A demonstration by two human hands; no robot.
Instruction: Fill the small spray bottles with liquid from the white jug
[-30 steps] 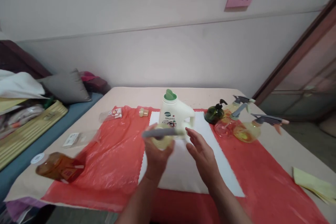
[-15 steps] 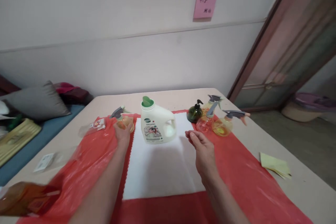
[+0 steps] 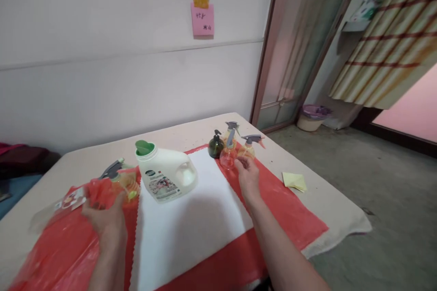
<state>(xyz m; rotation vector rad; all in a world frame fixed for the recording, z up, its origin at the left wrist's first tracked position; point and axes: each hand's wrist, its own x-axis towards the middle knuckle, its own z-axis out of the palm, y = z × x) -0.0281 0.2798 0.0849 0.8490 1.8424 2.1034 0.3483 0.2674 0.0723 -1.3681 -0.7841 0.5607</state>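
Note:
My left hand (image 3: 107,220) has its fingers apart over the red plastic sheet, just in front of a clear spray bottle (image 3: 128,186) with a grey trigger head, and it holds nothing. My right hand (image 3: 248,177) reaches to the right-hand bottles with loosely bent fingers. Close to its fingertips stand a pinkish spray bottle (image 3: 227,158) and a yellowish spray bottle (image 3: 246,150), the latter partly hidden by the hand. Any contact there is hard to make out. Between the hands, a white jug (image 3: 167,175) with a green opening stands on the white cloth (image 3: 191,232).
A dark green pump bottle (image 3: 215,146) and another spray bottle (image 3: 231,126) stand behind the pinkish one. Yellow paper (image 3: 294,181) lies near the table's right side. A clear plastic packet (image 3: 58,209) rests at left. A bin (image 3: 310,118) stands on the floor.
The view has swung right. My left hand has let go of the left spray bottle, which stays on the sheet. My right hand has moved to the right-hand bottles.

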